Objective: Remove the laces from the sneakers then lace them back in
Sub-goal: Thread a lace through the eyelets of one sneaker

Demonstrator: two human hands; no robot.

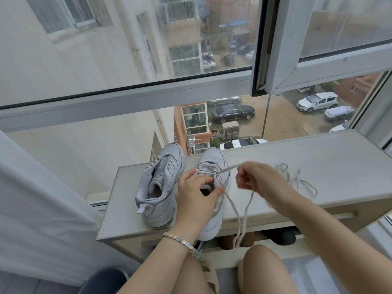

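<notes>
L hand [195, 194] clamped on sneaker [212, 160] collar; R hand [256, 179] pinching lace [227, 169]. Risk: hard tug could drag sneaker off shelf [318, 166] edge, or dangling ends snag.

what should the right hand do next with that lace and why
Probably pull the lace further right through its eyelet: the right hand pinches a strand running taut from the half-laced sneaker, the left hand grips that sneaker, and both long ends hang slack past the shelf edge.
</notes>
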